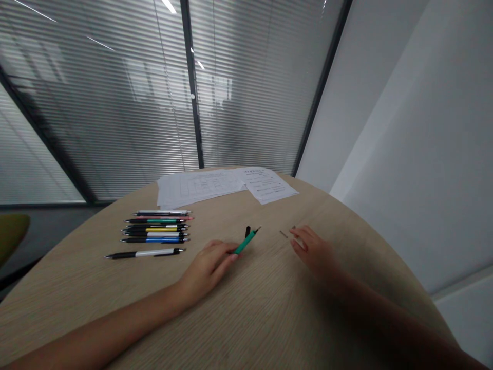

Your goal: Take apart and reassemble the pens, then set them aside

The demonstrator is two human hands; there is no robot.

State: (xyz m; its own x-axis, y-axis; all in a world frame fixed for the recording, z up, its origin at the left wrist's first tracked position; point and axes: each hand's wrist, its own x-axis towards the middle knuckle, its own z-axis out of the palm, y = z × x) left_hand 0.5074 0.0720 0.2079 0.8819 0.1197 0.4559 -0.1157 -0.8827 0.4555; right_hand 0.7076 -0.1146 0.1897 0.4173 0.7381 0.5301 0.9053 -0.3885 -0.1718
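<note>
Nearest to us lie the two bare forearms, the left [123, 324] entering from the lower left and the shaded right [389, 313] from the lower right. Behind everything we see slatted blinds [115, 113] divided by dark frame bars, with a pale wall [416, 154] at the right. The bench [265, 313], wood-grained and round-edged, carries all the small objects. Along its far edge we note the printed sheets [200, 188], which partly overlap; at the left margin part of a yellow-green chair [13, 234] shows.

The left hand [210, 263] rests near the middle of the bench, its grip closed on the lower end of a green pen barrel [245, 243]. The barrel slants up and to the right, and a slim core projects from its far end. The right hand [314, 254] is well apart from it, fingers and thumb curved toward each other; we cannot tell whether its grip holds anything.

To the left we find a row of pens [156, 226], roughly parallel, points leftward, with black, blue, yellow, green and pink parts. A black-and-white pen [154, 253] lies nearer to us, a little apart from the row. Just beyond the green barrel is a short black piece [247, 231]. Smallest is a thin part [283, 234] just beside the right fingertips, too small to identify.
</note>
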